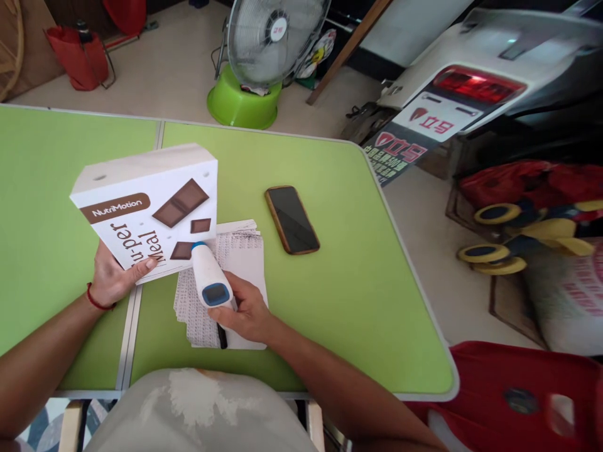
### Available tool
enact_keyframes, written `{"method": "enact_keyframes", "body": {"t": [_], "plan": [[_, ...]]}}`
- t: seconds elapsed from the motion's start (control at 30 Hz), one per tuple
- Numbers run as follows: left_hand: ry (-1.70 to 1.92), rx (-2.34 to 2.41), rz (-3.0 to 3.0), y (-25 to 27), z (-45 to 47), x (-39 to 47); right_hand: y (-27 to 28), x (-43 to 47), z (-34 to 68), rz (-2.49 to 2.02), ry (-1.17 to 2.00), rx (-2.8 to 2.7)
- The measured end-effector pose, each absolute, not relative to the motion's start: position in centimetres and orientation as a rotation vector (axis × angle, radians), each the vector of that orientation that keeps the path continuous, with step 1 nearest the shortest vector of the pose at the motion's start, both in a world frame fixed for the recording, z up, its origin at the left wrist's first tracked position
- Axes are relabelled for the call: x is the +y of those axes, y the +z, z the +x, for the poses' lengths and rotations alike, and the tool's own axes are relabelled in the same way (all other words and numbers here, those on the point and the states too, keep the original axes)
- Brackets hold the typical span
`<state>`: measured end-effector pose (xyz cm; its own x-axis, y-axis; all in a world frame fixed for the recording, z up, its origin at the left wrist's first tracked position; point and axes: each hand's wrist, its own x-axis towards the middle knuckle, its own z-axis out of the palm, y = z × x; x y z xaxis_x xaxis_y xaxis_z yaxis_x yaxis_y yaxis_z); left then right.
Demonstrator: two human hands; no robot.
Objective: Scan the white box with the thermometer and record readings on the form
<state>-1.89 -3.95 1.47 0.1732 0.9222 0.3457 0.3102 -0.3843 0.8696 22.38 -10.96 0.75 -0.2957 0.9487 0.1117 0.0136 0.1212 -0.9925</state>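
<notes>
My left hand (114,271) grips the lower edge of a white box (141,232) with a brown "NutriMotion" label and chocolate pictures, thumb on its front. The box is tilted over the table. In my right hand (249,312) is a white and blue handheld infrared thermometer (210,276) with a small dark screen facing me. Its blue front end is at the box's lower right corner; whether they touch I cannot tell. Beneath both hands lies a stack of papers (242,263) with dense handwriting. A black pen (222,336) rests on the papers, partly hidden.
A phone (293,220) in a brown case lies on the green folding table (367,301). Beyond the table's far edge a fan (277,31) stands on a green stool (242,103). A white scooter (452,75) is at the right, and a red chair (518,389) stands by the near right corner.
</notes>
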Motion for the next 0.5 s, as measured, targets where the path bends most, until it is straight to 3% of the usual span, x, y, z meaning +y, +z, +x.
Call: {"method": "enact_keyframes", "body": {"t": [0.27, 0.5], "plan": [[1.451, 1.274, 1.806, 1.2, -2.3, -2.4, -0.4, -9.2, 25.3, -1.447, 0.867, -1.638], [1.433, 1.386, 1.787, 1.9, -2.3, -2.1, -2.8, -7.8, 27.9, -1.858, 0.318, -1.688]]}}
